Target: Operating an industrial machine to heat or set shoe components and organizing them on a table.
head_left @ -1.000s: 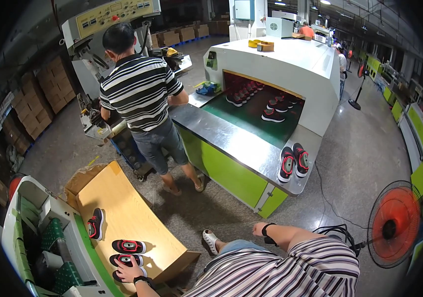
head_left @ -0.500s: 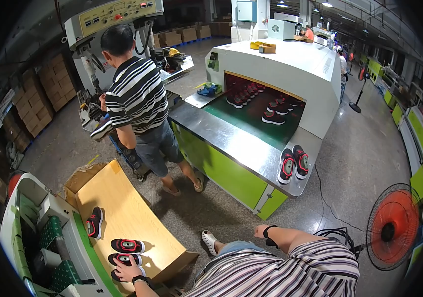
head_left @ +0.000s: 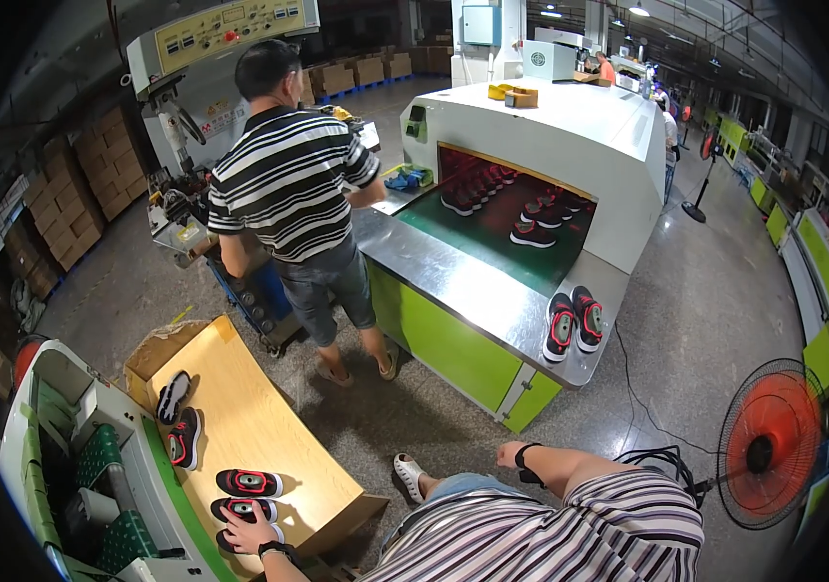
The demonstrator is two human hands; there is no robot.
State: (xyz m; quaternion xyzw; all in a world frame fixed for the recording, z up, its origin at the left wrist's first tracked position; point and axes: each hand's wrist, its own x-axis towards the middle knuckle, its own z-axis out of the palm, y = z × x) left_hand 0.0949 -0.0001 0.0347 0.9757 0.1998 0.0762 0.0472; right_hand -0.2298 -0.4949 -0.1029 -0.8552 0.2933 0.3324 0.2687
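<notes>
On a wood-coloured tabletop [head_left: 269, 427] at the lower left, my left hand [head_left: 250, 531] grips a black sneaker [head_left: 230, 506] with red trim, its fingers over the opening. Another sneaker [head_left: 224, 543] shows partly beneath that hand. Just beyond lies a third sneaker [head_left: 248, 482]. Farther up the board are an upright sneaker [head_left: 184, 438] and one on its side with the pale sole showing [head_left: 174, 396]. My right hand [head_left: 510, 453] hangs in the air beside my body, fingers curled, with nothing visible in it.
A co-worker [head_left: 293, 184] in a striped shirt stands between a control-panel machine [head_left: 225, 34] and a white tunnel conveyor [head_left: 531, 126] holding several sneakers. Two sneakers [head_left: 573, 324] sit on its metal ledge. A red fan [head_left: 771, 441] and cables are at the right.
The co-worker has shifted right and turned toward the conveyor. The shoe in that person's hand is gone from there, and a sole-showing sneaker now lies on the tabletop. My hands stay put.
</notes>
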